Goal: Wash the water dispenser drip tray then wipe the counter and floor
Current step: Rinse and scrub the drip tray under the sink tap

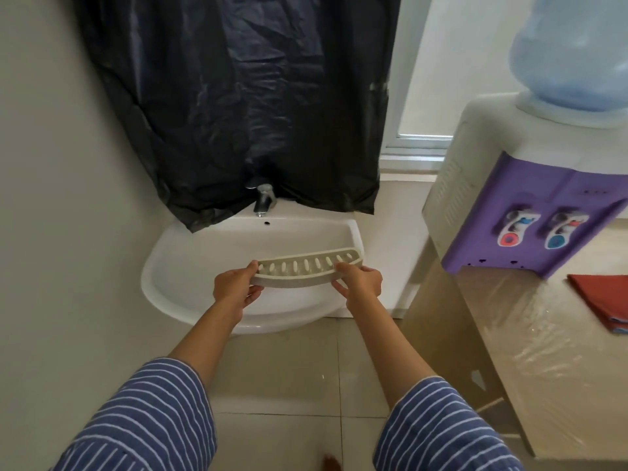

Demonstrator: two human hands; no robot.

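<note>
The beige slotted drip tray [306,269] is held level over the white sink basin [190,277]. My left hand [234,287] grips its left end, thumb on top and fingers underneath. My right hand [362,282] pinches the tray near its right part, thumb on the grille and fingers under the front edge. The chrome tap [263,198] stands at the back of the sink with no water running. To the right, the water dispenser [492,205] with a purple front and a blue bottle stands on the counter [509,334].
A red folded cloth [601,300] lies on the plastic-covered counter at the right edge. A black plastic sheet [238,96] hangs behind the sink. The tiled floor [289,385] shows below the basin. A wall closes the left side.
</note>
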